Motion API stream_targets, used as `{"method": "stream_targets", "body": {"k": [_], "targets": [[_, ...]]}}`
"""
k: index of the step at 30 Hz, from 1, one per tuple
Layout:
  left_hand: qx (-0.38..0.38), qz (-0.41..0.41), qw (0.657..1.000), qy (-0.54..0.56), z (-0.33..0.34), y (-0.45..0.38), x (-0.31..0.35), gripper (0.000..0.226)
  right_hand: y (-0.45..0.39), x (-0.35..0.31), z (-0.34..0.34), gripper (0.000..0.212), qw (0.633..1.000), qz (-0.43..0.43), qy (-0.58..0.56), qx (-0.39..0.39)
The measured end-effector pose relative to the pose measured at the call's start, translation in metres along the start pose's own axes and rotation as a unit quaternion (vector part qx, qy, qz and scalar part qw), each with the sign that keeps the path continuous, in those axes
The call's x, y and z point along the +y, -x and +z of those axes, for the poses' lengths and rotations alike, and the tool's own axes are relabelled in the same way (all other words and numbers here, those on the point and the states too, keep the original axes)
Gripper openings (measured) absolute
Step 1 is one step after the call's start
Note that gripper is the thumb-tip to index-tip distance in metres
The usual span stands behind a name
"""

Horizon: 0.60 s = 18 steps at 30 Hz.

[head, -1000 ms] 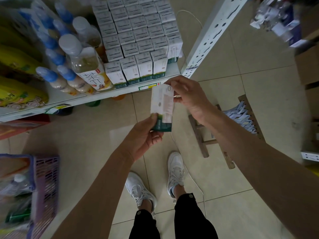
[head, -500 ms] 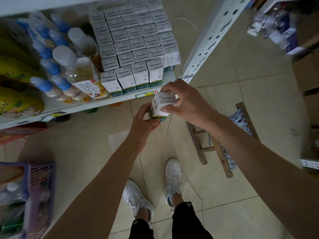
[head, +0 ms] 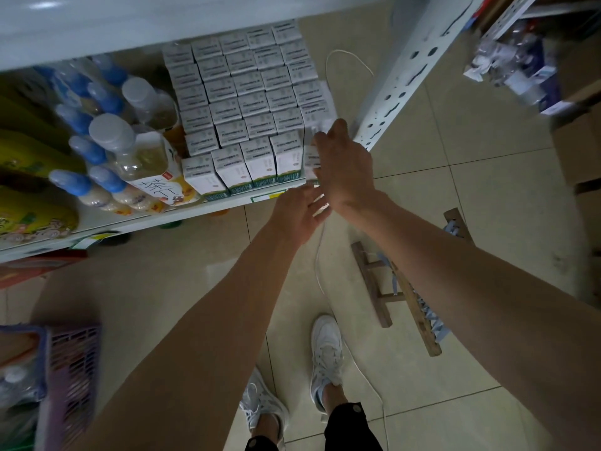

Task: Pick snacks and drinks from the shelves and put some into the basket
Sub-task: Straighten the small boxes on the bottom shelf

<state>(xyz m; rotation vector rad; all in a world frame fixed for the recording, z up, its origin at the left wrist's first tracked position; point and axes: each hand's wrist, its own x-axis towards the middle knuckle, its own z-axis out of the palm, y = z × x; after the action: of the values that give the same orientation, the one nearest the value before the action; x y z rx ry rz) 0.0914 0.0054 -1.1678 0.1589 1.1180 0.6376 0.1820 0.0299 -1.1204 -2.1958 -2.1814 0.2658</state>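
Note:
A white milk carton with a green base stands at the right end of the front row of matching cartons on the white shelf. My right hand grips this carton from the right side, with the fingers over its top. Just below the shelf edge, my left hand hovers with relaxed, spread fingers and holds nothing. The purple basket sits at the lower left, blurred, with bottles and packets inside.
Tea bottles with white and blue caps and yellow packs fill the shelf's left part. A perforated white upright borders the cartons. A wooden stool and a white cable lie on the tiled floor.
The carton held in both hands in front of me has gone up to the shelf's front row. My left hand has let go of it; my right hand still grips it.

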Motion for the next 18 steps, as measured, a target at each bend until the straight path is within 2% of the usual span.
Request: {"method": "stream_targets", "body": {"k": [5,9,12,18], "targets": [[0.014,-0.015,0.999,0.044,0.011,-0.015,0.015,0.023,-0.014,0.001,0.008,0.038,0.999,0.013,0.031,-0.012],[0.018,-0.016,0.996,0.083,0.011,-0.024,0.017,0.027,-0.022,0.008,0.022,0.029,0.995,0.054,-0.089,-0.007],[0.021,-0.006,0.992,0.125,0.013,-0.029,0.015,0.028,-0.021,0.009,0.026,0.027,0.994,0.016,-0.112,0.005],[0.062,0.015,0.989,0.137,0.024,-0.035,0.011,0.027,-0.013,0.011,0.023,0.041,0.991,0.01,-0.135,-0.002]]}}
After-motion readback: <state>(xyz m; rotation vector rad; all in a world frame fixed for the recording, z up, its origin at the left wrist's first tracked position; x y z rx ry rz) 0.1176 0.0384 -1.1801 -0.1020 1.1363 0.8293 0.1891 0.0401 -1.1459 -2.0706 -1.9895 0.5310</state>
